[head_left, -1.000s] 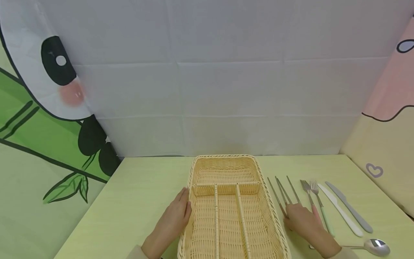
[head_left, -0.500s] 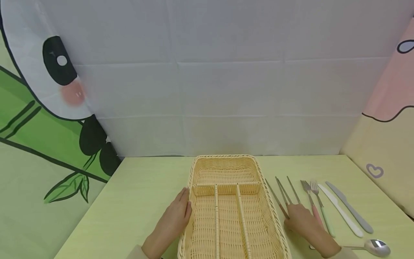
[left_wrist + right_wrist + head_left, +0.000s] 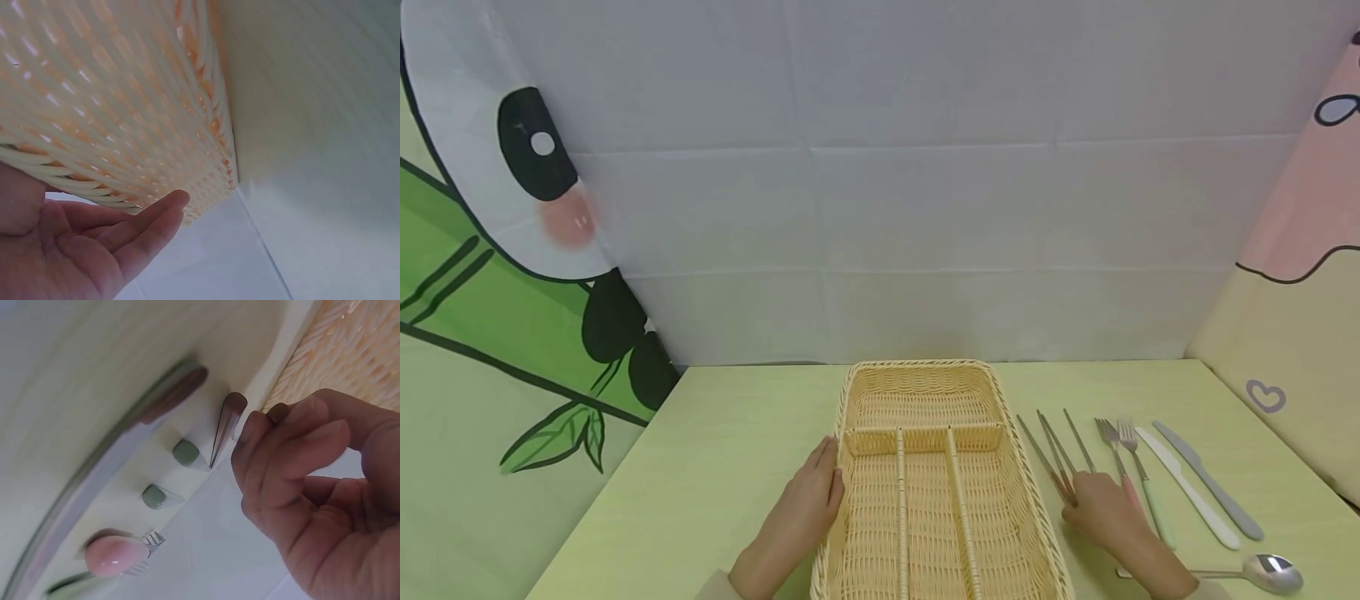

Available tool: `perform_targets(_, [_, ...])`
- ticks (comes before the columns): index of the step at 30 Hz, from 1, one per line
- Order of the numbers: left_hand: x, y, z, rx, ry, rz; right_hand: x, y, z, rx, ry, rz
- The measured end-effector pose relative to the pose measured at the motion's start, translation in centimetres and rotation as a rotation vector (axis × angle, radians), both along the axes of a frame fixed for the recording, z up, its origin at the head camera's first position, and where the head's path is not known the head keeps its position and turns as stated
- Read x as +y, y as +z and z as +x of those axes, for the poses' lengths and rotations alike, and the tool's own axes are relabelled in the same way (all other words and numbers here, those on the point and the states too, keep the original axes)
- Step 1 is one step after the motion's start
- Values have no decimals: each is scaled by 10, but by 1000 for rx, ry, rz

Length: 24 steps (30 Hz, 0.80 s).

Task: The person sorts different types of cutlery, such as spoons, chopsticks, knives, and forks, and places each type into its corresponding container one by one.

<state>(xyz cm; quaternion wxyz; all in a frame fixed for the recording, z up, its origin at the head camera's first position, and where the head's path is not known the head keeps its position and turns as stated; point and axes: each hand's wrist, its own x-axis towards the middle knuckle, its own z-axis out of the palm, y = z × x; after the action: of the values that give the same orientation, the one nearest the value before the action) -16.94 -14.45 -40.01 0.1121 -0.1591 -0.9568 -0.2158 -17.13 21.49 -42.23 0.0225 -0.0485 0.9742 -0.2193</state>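
My left hand [image 3: 805, 498] rests against the left side of a woven wicker cutlery basket [image 3: 961, 500], its fingers extended along the rim. In the left wrist view the fingertips touch the basket's woven side. On the right, my right hand [image 3: 1108, 510] pinches a brown-ended metal chopstick [image 3: 278, 413] at its handle; the fingers hide part of it. Another brown-ended chopstick [image 3: 232, 407] lies beside those fingers. Two green-ended chopsticks [image 3: 185, 452] lie further along. Just right of the hand are a pink-handled fork [image 3: 1128, 483] and a green-handled fork [image 3: 1153, 500].
A white knife [image 3: 1191, 492] and a grey knife [image 3: 1217, 487] lie right of the forks. Below, a spoon [image 3: 1273, 573] lies crosswise, its handle passing under the right forearm. The basket has several compartments, split by woven dividers. A pale wall [image 3: 925, 208] stands behind the table.
My right hand has shifted slightly rightward, and the leftmost chopstick's handle end has moved with it, closer to the neighbouring chopstick. My left hand and the basket stay put.
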Motion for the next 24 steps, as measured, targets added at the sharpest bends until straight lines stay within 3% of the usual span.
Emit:
perform_targets(7, [0, -2, -1, 24, -12, 13, 1, 1, 2, 93, -23, 36])
perform_targets(18, [-1, -1, -3, -3, -2, 15, -1, 14, 11, 87, -94, -99])
perform_targets(24, [-3, 4, -3, 38, 15, 5, -6, 25, 14, 139, -76, -100])
